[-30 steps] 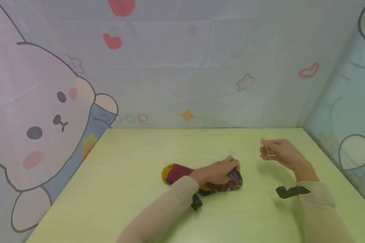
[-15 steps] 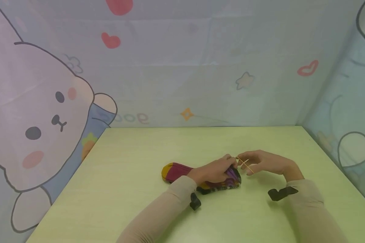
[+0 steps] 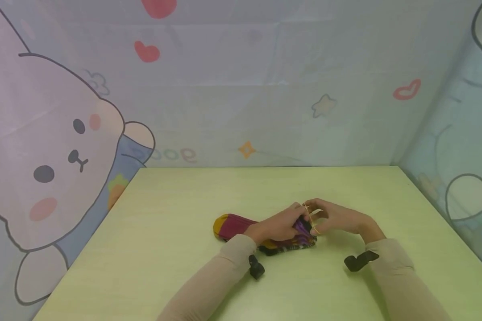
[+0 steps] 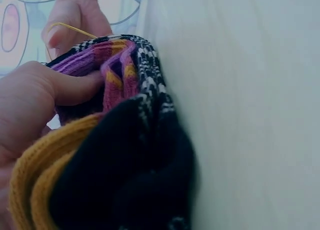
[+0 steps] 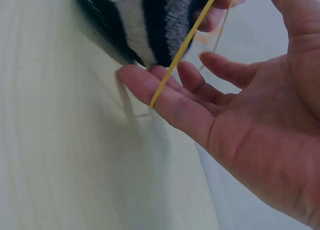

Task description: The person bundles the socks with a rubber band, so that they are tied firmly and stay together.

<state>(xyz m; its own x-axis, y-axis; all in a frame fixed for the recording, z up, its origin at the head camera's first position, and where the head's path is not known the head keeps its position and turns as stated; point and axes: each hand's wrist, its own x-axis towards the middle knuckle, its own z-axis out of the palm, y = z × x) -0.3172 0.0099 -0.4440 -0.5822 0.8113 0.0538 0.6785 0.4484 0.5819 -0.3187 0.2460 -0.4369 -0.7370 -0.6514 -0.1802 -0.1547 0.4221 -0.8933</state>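
Note:
My left hand [image 3: 279, 226] grips a folded pair of socks [image 3: 234, 226], maroon and mustard with purple and black-and-white patterned parts, lying on the table. In the left wrist view, its thumb presses into the fold of the socks [image 4: 125, 175]. My right hand [image 3: 339, 217] is at the right end of the bundle, fingers spread. A thin yellow rubber band [image 3: 310, 218] stretches across those spread fingers. The right wrist view shows the rubber band [image 5: 182, 50] looped round one finger, with fingertips right at the bundle's black-and-white end [image 5: 150, 25].
The pale yellow-green table [image 3: 176, 196] lies under both hands. A printed curtain [image 3: 225, 89] with cartoon animals and hearts stands behind it and along both sides. A black strap end [image 3: 256, 267] hangs at the left wrist, another strap [image 3: 361, 261] at the right.
My right hand has come left from beside the socks to their right end, its fingers spreading the rubber band wider. The left hand and socks have stayed nearly in place.

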